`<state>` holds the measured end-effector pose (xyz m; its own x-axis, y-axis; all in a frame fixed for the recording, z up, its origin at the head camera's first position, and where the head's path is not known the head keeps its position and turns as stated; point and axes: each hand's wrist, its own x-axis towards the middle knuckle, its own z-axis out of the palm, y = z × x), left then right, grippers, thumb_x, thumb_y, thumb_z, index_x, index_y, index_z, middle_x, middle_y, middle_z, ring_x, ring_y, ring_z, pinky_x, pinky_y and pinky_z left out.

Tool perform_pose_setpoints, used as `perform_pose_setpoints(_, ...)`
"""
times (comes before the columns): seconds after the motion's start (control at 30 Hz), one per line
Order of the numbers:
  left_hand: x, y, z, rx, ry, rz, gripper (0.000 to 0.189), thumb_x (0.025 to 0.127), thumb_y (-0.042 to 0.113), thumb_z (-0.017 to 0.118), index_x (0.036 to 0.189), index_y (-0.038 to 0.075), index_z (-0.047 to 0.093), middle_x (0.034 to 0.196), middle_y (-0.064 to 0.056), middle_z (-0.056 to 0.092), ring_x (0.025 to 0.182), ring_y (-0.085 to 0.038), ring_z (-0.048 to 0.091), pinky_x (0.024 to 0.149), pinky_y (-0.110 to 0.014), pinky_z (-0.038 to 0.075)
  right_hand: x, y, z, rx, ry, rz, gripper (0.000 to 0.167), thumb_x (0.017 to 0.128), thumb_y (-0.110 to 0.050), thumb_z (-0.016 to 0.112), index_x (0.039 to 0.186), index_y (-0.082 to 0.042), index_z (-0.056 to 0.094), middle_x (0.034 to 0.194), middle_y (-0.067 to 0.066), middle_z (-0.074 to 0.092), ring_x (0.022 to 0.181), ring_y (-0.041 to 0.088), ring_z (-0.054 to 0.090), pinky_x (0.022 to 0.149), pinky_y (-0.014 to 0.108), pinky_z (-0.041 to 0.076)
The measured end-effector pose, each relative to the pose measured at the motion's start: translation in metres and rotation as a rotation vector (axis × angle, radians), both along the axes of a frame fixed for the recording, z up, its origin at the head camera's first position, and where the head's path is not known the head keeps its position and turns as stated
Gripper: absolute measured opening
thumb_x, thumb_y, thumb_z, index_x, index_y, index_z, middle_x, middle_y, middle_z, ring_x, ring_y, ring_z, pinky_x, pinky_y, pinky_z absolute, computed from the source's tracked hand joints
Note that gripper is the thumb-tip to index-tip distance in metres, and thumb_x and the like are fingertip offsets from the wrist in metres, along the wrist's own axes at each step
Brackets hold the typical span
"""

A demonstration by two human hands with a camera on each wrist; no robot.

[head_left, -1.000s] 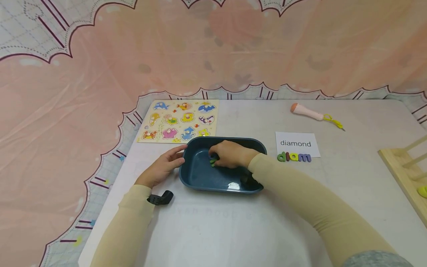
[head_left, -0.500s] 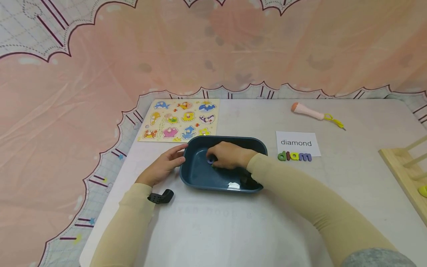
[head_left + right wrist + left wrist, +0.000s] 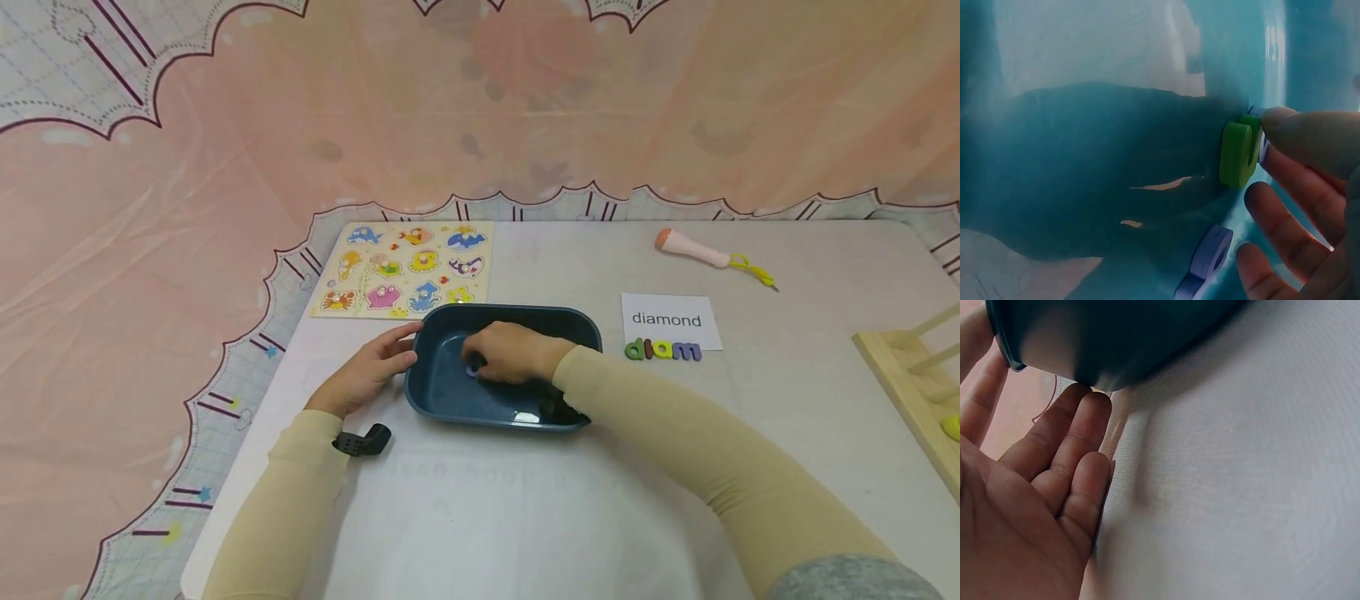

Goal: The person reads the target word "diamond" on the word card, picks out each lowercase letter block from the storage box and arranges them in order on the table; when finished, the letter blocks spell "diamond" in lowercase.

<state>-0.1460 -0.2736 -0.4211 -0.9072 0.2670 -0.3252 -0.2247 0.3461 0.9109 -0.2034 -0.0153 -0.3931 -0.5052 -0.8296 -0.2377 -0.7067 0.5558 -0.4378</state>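
A dark blue tray (image 3: 450, 408) stands in the middle of the table. My left hand (image 3: 363, 371) rests with relaxed fingers against its left side; in the left wrist view, fingertips (image 3: 1094, 409) lie close to the tray's outer wall. My right hand (image 3: 517, 350) reaches into the tray. Its thumb and a finger pinch a green letter (image 3: 1236, 153) in the right wrist view, with a pale piece partly hidden behind it. A purple letter (image 3: 1207, 259) lies below on the tray floor. Right of the tray, coloured letters (image 3: 662, 350) spell "diam" under a white card (image 3: 670, 310) reading "diamond".
An animal knob puzzle board (image 3: 401, 271) lies behind the tray at left. A pink handle-shaped tool (image 3: 693, 248) with a yellow-green strap lies at the back right. A wooden rack (image 3: 900, 367) stands at the right edge. A patterned curtain (image 3: 480, 108) hangs behind the table.
My right hand has shifted slightly left and down inside the tray. The green piece seen at its fingertips is now hidden in the head view, where a purple piece shows. The left hand stays put.
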Motion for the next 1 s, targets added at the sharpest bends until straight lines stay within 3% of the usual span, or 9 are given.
perform_pose_setpoints(0.3, 0.001, -0.0008, -0.0002, 0.003, -0.011, 0.008, 0.062, 0.103, 0.033, 0.058, 0.158, 0.021, 0.032, 0.159, -0.022, 0.03, 0.146, -0.04, 0.027, 0.115, -0.063, 0.017, 0.0042, -0.0022, -0.0021, 0.002, 0.017, 0.04, 0.022, 0.096, -0.016, 0.069, 0.118, -0.013, 0.07, 0.111, 0.001, 0.07, 0.096, 0.014, 0.062, 0.096, 0.033, 0.05)
perform_pose_setpoints(0.6, 0.0015, -0.0001, 0.0007, 0.003, -0.002, 0.007, 0.063, 0.102, 0.035, 0.059, 0.158, 0.021, 0.033, 0.158, -0.022, 0.03, 0.146, -0.04, 0.026, 0.115, -0.063, 0.016, 0.0057, -0.003, -0.0002, 0.033, -0.006, 0.009, 0.025, 0.097, -0.019, 0.068, 0.121, -0.014, 0.069, 0.114, 0.001, 0.069, 0.095, 0.014, 0.061, 0.098, 0.033, 0.05)
perform_pose_setpoints(1.0, 0.0032, 0.0021, 0.0018, 0.014, -0.002, 0.014, 0.063, 0.103, 0.033, 0.059, 0.158, 0.02, 0.032, 0.158, -0.023, 0.03, 0.145, -0.041, 0.026, 0.115, -0.064, 0.016, 0.0073, -0.0053, -0.0001, 0.038, 0.035, 0.033, 0.026, 0.097, -0.018, 0.067, 0.122, -0.011, 0.069, 0.115, 0.003, 0.07, 0.099, 0.014, 0.063, 0.097, 0.033, 0.05)
